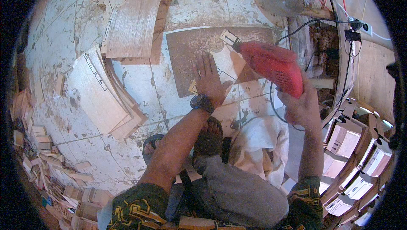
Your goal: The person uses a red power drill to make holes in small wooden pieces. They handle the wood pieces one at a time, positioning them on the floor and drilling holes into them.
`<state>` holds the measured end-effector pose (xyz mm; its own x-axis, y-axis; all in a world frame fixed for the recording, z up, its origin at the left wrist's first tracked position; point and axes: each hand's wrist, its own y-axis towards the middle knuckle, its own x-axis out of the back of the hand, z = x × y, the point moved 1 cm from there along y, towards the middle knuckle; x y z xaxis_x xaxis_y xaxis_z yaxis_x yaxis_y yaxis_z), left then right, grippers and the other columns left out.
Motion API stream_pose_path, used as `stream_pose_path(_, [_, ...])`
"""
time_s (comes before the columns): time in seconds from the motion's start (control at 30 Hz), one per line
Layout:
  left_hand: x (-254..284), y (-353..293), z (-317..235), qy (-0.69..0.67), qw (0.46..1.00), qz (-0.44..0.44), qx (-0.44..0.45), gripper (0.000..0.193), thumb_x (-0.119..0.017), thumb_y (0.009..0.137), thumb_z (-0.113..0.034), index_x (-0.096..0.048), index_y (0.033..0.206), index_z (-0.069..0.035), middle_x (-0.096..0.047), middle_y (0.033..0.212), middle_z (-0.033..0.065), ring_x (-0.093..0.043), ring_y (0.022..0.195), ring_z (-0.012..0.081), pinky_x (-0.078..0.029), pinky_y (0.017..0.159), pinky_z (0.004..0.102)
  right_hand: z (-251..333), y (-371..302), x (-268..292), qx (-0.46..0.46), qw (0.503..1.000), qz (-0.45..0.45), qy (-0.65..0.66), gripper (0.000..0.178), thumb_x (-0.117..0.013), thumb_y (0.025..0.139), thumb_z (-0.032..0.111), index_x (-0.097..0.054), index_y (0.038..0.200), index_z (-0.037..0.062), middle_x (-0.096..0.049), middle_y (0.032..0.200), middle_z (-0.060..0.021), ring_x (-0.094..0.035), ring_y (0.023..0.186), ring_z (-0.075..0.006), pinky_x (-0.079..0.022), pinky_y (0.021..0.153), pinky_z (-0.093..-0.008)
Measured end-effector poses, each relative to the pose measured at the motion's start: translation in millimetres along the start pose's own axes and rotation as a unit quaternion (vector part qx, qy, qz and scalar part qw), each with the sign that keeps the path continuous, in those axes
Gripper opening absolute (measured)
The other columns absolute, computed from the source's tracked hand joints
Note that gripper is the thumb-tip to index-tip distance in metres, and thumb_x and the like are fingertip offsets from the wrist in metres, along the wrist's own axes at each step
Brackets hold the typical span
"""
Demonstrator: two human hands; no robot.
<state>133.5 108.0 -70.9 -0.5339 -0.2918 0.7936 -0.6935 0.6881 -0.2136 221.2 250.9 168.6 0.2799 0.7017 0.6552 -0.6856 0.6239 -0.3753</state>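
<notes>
My right hand [296, 103] is wrapped round the rear handle of a red corded power tool [271, 64] that looks like a drill. The tool's narrow nose points left, at or just over the end of a thin pale plywood piece [231, 60] with dark printed marks and an arrow. My left hand [207, 75] lies flat with fingers stretched out, pressing on this piece and the brown board [182, 47] under it. Part of the plywood piece is hidden by my left hand. Whether the tool's tip touches the wood, I cannot tell.
Stacks of cut plywood sheets lie at the left [99, 90] and upper left [137, 22] on the stained tiled floor. Wood offcuts [42, 149] are heaped at the far left. A black cord [311, 21] runs to the right. Wooden boxes [345, 139] and a whitish cloth [263, 139] are nearby.
</notes>
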Motion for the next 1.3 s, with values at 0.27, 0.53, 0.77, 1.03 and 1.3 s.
stream_pose_path(0.27, [4.4, -0.9, -1.4, 0.011, 1.0, 0.006, 0.002, 0.108, -0.065, 0.082, -0.057, -0.014, 0.152, 0.009, -0.012, 0.161, 0.0257, -0.006, 0.151, 0.0385, -0.003, 0.12, 0.0548, 18.1, 25.8, 17.6, 0.061, 0.993, 0.051, -0.089, 0.071, -0.071, 0.076, 0.002, -0.046, 0.143, 0.0037, -0.068, 0.109, -0.0092, -0.065, 0.091, -0.0155, -0.052, 0.08, -0.0289])
stream_pose_path(0.53, [6.8, 0.7, -3.7, 0.035, 0.999, 0.025, 0.011, 0.109, -0.065, 0.082, -0.057, -0.014, 0.152, 0.008, -0.012, 0.162, 0.0236, -0.007, 0.151, 0.0364, -0.003, 0.121, 0.0547, 31.9, 45.4, 27.5, -0.02, 0.994, 0.096, -0.046, 0.066, -0.074, 0.078, 0.014, -0.048, 0.138, 0.0054, -0.067, 0.094, -0.0045, -0.059, 0.063, -0.0113, -0.051, 0.053, -0.0278])
stream_pose_path(0.77, [-0.1, 0.7, 0.0, 0.04, 0.999, -0.007, -0.003, 0.117, -0.068, 0.076, -0.063, -0.014, 0.152, 0.009, -0.015, 0.16, 0.0262, -0.014, 0.149, 0.0416, -0.004, 0.12, 0.0562, 31.6, 40.2, 27.1, -0.028, 0.996, 0.073, -0.051, 0.07, -0.074, 0.078, 0.012, -0.046, 0.141, 0.0043, -0.067, 0.096, -0.0052, -0.06, 0.065, -0.0118, -0.052, 0.056, -0.0284])
stream_pose_path(1.03, [-2.1, 0.8, 1.0, 0.036, 0.999, -0.005, 0.001, 0.117, -0.068, 0.076, -0.062, -0.013, 0.153, 0.008, -0.015, 0.16, 0.0265, -0.016, 0.148, 0.0417, -0.006, 0.12, 0.0555, 17.9, 22.7, 23.6, -0.035, 0.999, 0.022, -0.028, 0.074, -0.069, 0.074, 0.004, -0.044, 0.144, 0.0027, -0.067, 0.1, -0.0064, -0.062, 0.07, -0.0121, -0.054, 0.061, -0.028])
stream_pose_path(1.3, [-0.8, 0.6, 0.1, 0.05, 0.999, -0.007, 0.0, 0.117, -0.068, 0.076, -0.063, -0.013, 0.153, 0.007, -0.013, 0.161, 0.0267, -0.015, 0.149, 0.0418, -0.007, 0.12, 0.0554, 11.2, 26.2, 19.6, 0.014, 0.999, 0.033, 0.01, 0.063, -0.074, 0.077, 0.006, -0.052, 0.136, 0.0018, -0.067, 0.102, -0.0051, -0.061, 0.072, -0.0094, -0.052, 0.058, -0.0248])
